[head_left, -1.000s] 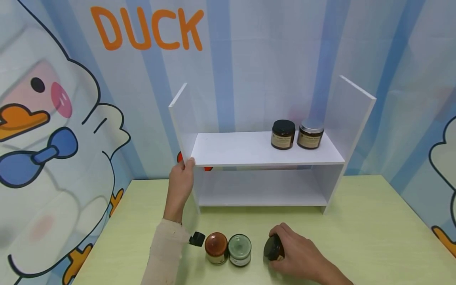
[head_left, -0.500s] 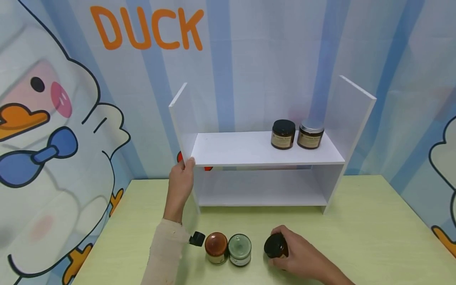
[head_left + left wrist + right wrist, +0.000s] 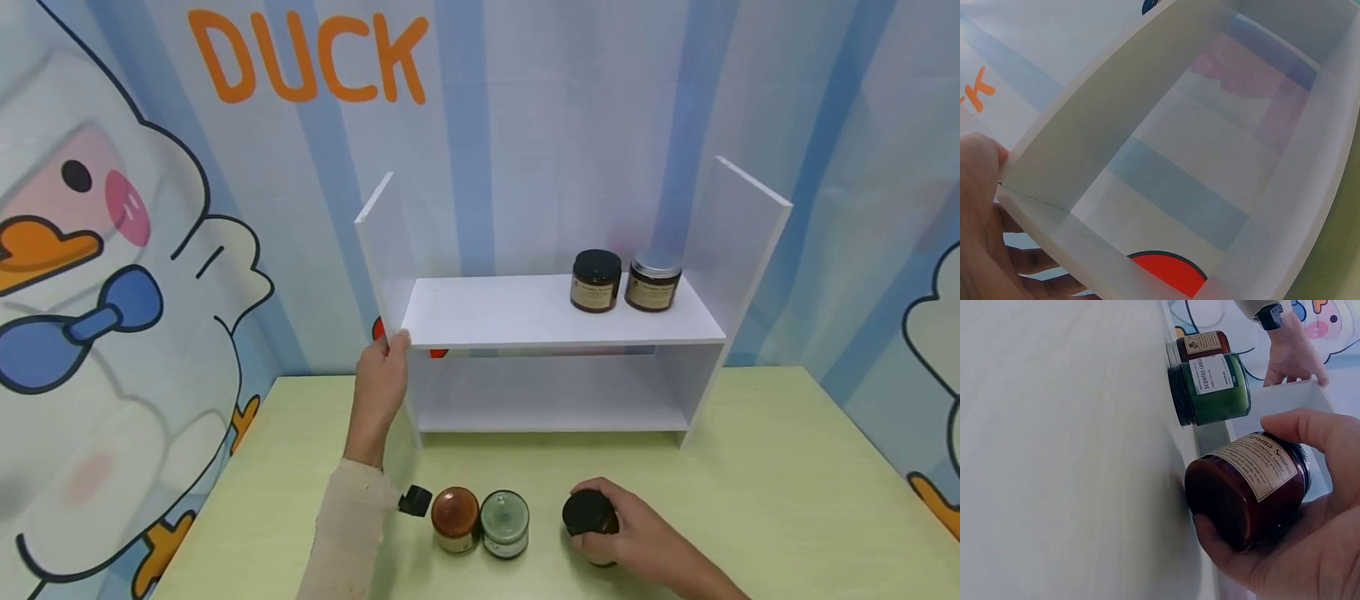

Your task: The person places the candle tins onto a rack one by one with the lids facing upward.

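Note:
In the head view my right hand (image 3: 630, 533) holds a dark brown glass candle jar (image 3: 1247, 487) with a black lid, low over the table. The right wrist view shows thumb and fingers around its side, lid end up, base slightly tilted; whether the base touches the table I cannot tell. My left hand (image 3: 381, 392) grips the left side panel of a white two-tier shelf (image 3: 555, 342), thumb on the front edge, fingers outside. An amber candle jar (image 3: 455, 518) and a green candle jar (image 3: 505, 522) stand lid-down side by side, left of the held jar.
A black-lidded jar (image 3: 596, 282) and a silver-lidded jar (image 3: 653, 283) stand at the right of the shelf's upper board. The pale green table (image 3: 780, 483) extends around the shelf. A duck-printed curtain (image 3: 555, 125) hangs behind.
The jar in my right hand has tipped from leaning left to nearly upright, its black lid now facing up, and moved slightly right. My left hand has stayed on the shelf panel.

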Tool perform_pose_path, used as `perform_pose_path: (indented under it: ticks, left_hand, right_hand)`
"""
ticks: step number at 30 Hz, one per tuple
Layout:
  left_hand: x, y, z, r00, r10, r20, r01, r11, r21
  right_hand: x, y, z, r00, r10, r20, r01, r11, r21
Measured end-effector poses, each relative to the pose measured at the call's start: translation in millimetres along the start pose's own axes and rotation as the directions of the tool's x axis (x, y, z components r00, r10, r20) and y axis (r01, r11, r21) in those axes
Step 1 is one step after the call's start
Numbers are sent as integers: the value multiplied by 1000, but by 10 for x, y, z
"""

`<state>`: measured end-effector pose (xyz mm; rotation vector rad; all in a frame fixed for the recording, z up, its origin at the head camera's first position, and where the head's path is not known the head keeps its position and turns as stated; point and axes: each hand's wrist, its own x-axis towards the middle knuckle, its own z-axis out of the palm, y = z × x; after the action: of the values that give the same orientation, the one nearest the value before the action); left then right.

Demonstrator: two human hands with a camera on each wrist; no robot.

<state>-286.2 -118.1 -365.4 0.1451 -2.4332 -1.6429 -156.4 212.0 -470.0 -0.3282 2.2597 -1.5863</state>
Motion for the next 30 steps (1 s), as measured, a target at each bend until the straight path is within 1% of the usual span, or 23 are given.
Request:
perform_pose_path:
  ticks: [7,16,24,30]
  left_hand:
    - [6,-10,-7,1000,18,-1,-18,1000,-7]
    - [7,-13,-12,1000,24,-2,-24,1000,5]
    - [7,-14,-12,1000,18,0,-18,1000,14]
    - [16,-17,-18,1000,14,-4,-14,1000,15]
  right_hand:
    - [7,34,17,999,0,-39,1,1000,14]
    - [-3,65,-2,1000,-5,-6,6,996,85]
    - [-3,69,-20,1000,10,-19,-8,997,79]
    - [0,38,-41,1000,5,-22,-4,999,50]
